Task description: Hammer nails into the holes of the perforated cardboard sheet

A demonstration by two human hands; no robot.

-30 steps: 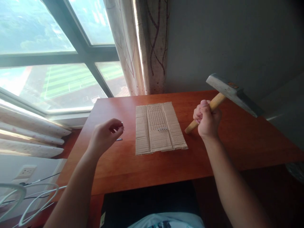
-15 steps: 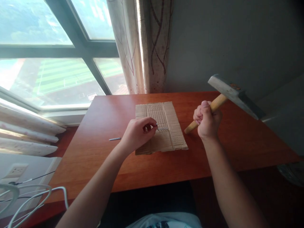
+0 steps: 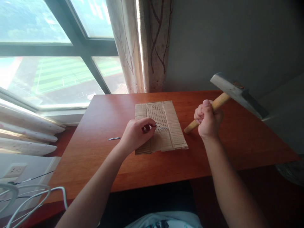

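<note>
My left hand (image 3: 140, 131) is closed in a pinch over the middle of a cardboard piece (image 3: 178, 136). Between its thumb and forefinger shows a small dark tip (image 3: 155, 126), apparently a nail, mostly hidden by the fingers. Small holes in rows mark the cardboard, and a row of shiny nail heads (image 3: 162, 129) runs just right of the fingertips. My right hand (image 3: 209, 118) is wrapped round the wooden handle of a hammer (image 3: 219, 101), its metal head raised at the upper right, apart from the cardboard. Left of my left hand lie thin metal nails (image 3: 114, 138).
The cardboard rests on a reddish-brown wooden table (image 3: 95, 158). Behind it are a patterned curtain (image 3: 152, 47), a window and a grey wall. White cables (image 3: 47, 190) loop near a wall socket (image 3: 15, 171) at the lower left.
The hammer head has shifted slightly to the right as my right hand turns a little. My left hand keeps its pinch at nearly the same spot.
</note>
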